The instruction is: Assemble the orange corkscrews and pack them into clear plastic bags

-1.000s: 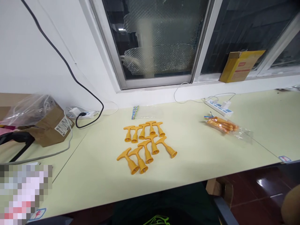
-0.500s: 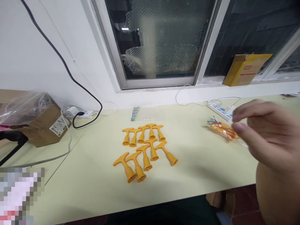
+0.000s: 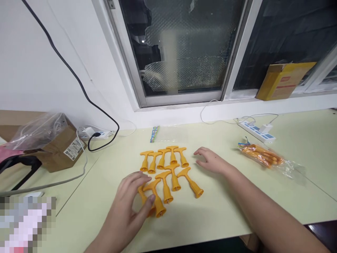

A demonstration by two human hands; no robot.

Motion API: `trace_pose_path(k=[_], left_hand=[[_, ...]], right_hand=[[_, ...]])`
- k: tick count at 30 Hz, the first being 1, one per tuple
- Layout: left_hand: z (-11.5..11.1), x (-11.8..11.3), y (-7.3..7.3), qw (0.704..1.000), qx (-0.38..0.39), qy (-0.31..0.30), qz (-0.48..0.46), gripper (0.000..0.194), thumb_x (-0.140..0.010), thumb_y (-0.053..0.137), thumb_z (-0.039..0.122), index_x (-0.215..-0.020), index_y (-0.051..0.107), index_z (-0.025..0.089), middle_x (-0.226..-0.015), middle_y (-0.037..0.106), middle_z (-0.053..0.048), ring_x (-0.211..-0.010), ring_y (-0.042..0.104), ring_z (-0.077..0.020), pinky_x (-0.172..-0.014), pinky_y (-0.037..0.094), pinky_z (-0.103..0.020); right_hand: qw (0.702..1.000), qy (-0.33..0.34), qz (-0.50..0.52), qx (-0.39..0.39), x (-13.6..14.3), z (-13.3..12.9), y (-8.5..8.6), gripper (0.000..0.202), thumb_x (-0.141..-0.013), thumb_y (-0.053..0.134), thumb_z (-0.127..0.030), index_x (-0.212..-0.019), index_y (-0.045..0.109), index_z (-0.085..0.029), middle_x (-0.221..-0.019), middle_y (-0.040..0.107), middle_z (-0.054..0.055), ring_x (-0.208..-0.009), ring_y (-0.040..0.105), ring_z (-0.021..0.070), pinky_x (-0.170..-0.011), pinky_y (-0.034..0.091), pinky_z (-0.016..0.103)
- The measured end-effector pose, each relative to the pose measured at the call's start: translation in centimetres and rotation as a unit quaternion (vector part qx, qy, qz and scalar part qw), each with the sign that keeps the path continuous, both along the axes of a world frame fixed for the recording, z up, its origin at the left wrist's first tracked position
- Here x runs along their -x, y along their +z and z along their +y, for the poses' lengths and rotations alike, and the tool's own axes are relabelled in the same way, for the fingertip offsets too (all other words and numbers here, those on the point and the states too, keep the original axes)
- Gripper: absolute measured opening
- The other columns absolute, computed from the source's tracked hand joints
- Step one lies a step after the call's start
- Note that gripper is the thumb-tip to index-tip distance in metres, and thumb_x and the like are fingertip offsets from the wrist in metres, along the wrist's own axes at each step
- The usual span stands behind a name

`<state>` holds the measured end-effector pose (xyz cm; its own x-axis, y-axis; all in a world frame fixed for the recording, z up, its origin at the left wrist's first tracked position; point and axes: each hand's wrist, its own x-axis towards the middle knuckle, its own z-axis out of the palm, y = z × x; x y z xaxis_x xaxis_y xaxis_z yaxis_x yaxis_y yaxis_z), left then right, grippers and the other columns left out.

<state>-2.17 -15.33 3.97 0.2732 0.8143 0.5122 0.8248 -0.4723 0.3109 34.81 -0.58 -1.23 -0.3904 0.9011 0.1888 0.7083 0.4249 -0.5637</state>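
Note:
Several orange T-handled plastic pieces (image 3: pixel 175 178) lie in two rough rows on the pale yellow-green table (image 3: pixel 205 218). My left hand (image 3: pixel 133 198) is over the front-left pieces, thumb and fingers apart, partly covering the leftmost one; whether it touches them is unclear. To the right of the back row, my right hand (image 3: pixel 209 160) hovers low with its fingers apart and nothing in them. A flat clear bag (image 3: pixel 171 134) with a colourful header lies behind the rows. Further right is a clear bag of orange pieces (image 3: pixel 263 155).
At the left stand an open cardboard box (image 3: pixel 60 151) with plastic in it and a black cable (image 3: pixel 86 95). A white power strip (image 3: pixel 256 131) lies at the back right. A yellow box (image 3: pixel 285 80) leans on the window sill.
My right hand has moved left and away from the bagged pieces to beside the rows. My left hand has come into view over the front-left pieces. The view has shifted slightly.

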Motion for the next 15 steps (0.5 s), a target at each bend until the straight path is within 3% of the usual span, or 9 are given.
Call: trace_pose_path(k=[2,4,6,10,15], left_hand=[[1.0,0.1,-2.8,0.998,0.057,0.0,0.028,0.051,-0.093,0.066,0.045,-0.141,0.055,0.034,-0.151,0.053,-0.009,-0.145,0.044,-0.036,-0.11,0.051,-0.057],[1.1,0.4,-5.2,0.993,0.107,0.003,0.058,0.062,-0.089,0.068,0.053,-0.147,0.053,0.036,-0.162,0.042,-0.008,-0.154,0.029,-0.0426,-0.113,0.046,-0.065],[0.9,0.7,-6.6,0.986,0.146,-0.004,0.081,0.069,-0.088,0.067,0.057,-0.152,0.049,0.039,-0.168,0.033,-0.006,-0.157,0.021,-0.0446,-0.118,0.037,-0.069],[1.2,0.6,-6.5,0.974,0.19,-0.056,0.112,0.064,-0.095,0.058,0.056,-0.156,0.045,0.042,-0.167,0.036,-0.005,-0.155,0.028,-0.044,-0.121,0.023,-0.076],[3.1,0.5,-5.3,0.96,0.215,-0.109,0.14,0.051,-0.1,0.05,0.055,-0.149,0.054,0.04,-0.167,0.036,-0.002,-0.156,0.028,-0.038,-0.125,0.016,-0.07]], right_hand=[[1.0,-0.007,0.012,0.022,0.4,0.2,-0.8,0.028,-0.09,0.063,-0.024,-0.117,0.067,-0.019,-0.123,0.067,0.012,-0.115,0.063,0.0256,-0.102,0.048,0.041],[0.998,-0.01,0.028,0.054,0.7,0.0,-1.0,0.027,-0.09,0.063,-0.027,-0.115,0.068,-0.019,-0.115,0.068,0.01,-0.102,0.065,0.0227,-0.092,0.05,0.037],[0.995,0.002,0.051,0.091,0.9,-0.6,-0.8,0.028,-0.09,0.065,-0.031,-0.115,0.068,-0.02,-0.1,0.069,0.006,-0.083,0.062,0.0184,-0.078,0.049,0.032],[0.979,0.088,0.088,0.162,1.6,-2.5,0.0,0.033,-0.09,0.068,-0.044,-0.115,0.069,-0.022,-0.071,0.058,-0.004,-0.064,0.051,0.013,-0.063,0.04,0.027],[0.963,0.156,0.056,0.214,2.7,-4.2,0.3,0.036,-0.087,0.072,-0.048,-0.112,0.072,-0.023,-0.067,0.056,-0.005,-0.059,0.049,0.0112,-0.057,0.037,0.026]])
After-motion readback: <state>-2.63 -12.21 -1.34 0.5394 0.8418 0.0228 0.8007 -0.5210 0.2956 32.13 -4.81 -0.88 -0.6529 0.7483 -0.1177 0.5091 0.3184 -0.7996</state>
